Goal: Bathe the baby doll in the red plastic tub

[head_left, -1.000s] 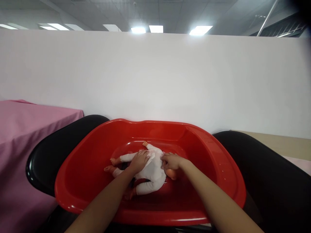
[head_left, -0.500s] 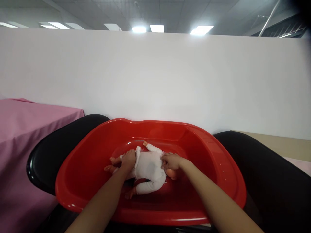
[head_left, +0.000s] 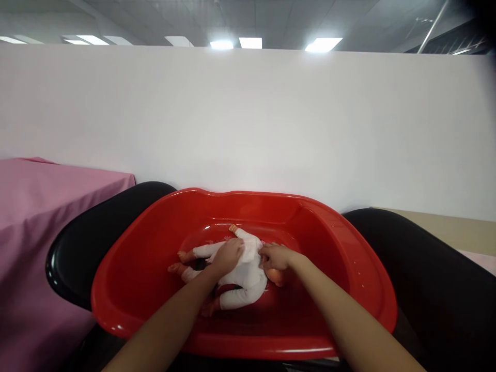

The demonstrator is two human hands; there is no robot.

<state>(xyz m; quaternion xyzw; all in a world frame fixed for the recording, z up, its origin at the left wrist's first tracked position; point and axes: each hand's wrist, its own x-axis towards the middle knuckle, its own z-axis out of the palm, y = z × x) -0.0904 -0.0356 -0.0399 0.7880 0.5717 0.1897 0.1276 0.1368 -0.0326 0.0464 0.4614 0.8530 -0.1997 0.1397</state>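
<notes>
Doll's head (head_left: 276, 277) largely hidden under the right hand (head_left: 276, 257), its face unseen, left hand (head_left: 228, 255) covering part of the doll's back, both forearms cut off at the near edge, pink cloth (head_left: 42, 206) cropped at left.

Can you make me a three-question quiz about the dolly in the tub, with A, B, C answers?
1. Where does the doll lie?
A. inside the red tub
B. on the pink cloth
C. on the floor

2. What colour are the doll's clothes?
A. blue
B. white
C. green

3. What is the left hand doing?
A. hanging in the air
B. gripping the tub's rim
C. resting on the doll's body

Answers:
1 A, the tub's walls stand all around the doll.
2 B, the suit is white from sleeves to legs.
3 C, it lies flat on the white suit, while the right hand is at the doll's head end.
</notes>
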